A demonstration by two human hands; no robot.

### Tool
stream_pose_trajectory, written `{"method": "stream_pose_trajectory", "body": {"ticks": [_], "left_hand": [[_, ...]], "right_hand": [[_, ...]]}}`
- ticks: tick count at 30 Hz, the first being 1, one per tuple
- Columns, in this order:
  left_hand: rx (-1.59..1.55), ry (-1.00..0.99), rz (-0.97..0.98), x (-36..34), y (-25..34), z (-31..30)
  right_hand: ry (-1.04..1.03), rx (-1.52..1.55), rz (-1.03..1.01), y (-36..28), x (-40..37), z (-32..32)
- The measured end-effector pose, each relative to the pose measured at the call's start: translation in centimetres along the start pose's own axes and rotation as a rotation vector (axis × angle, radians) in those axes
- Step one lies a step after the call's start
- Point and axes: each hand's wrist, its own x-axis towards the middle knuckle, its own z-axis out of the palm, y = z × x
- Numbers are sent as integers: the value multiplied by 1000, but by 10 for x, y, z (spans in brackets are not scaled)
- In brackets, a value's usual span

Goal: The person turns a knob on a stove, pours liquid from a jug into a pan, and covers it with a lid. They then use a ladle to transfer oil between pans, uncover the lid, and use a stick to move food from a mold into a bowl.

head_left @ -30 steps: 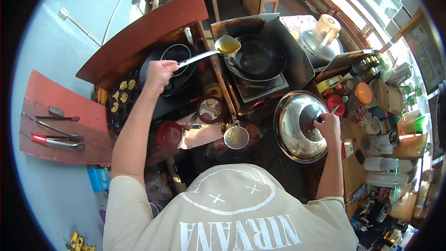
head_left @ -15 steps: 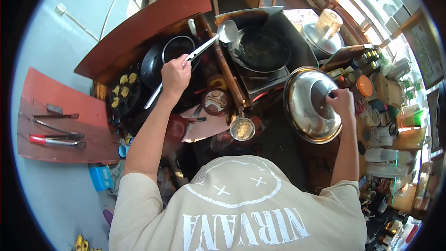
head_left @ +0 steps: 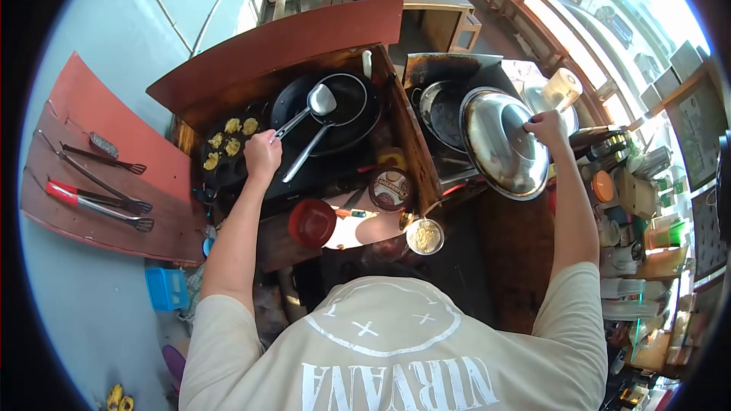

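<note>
My left hand (head_left: 263, 157) is closed round the handle of a metal wok spatula (head_left: 321, 100). The spatula's broad head is over the left wok (head_left: 285, 106), where it overlaps a round strainer (head_left: 326, 133) whose long handle points toward me. Left of this hand, several yellow fritters (head_left: 232, 145) sit in a dark moulded pan. Off to the right, my right hand (head_left: 547, 129) grips the knob of a large shiny domed lid (head_left: 495, 148). The tilted lid covers part of the right wok (head_left: 442, 103) in this view.
A wooden divider (head_left: 413, 137) separates the two stoves. Nearer me are a red bowl (head_left: 312, 222), a round brown container (head_left: 391, 189) and a small pot of pale crumbs (head_left: 425, 237). Tongs (head_left: 99, 202) hang on the red board at left. A crowded shelf (head_left: 636, 247) lines the right.
The spatula has swung from above the divider to over the left wok. My right hand has carried the lid forward, up to the right wok. The camera view has shifted too.
</note>
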Motion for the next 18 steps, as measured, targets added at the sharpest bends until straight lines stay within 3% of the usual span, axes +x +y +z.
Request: {"method": "stream_pose_trajectory", "body": {"ticks": [3, 9, 11, 13, 15, 18], "left_hand": [[-37, 57, 11, 3, -9, 11], [-55, 1, -136, 13, -27, 33], [-293, -70, -335, 13, -30, 39], [-376, -44, -344, 11, -34, 47], [-620, -191, -573, 12, -30, 44], [-759, -206, -617, 7, -25, 40]], "right_hand": [[-65, 61, 84, -15, 23, 18], [-23, 39, 31, -27, 49, 47], [-45, 36, 36, -28, 52, 49], [-23, 0, 9, -27, 56, 55], [4, 3, -46, -21, 60, 60], [15, 11, -82, -15, 64, 62]]}}
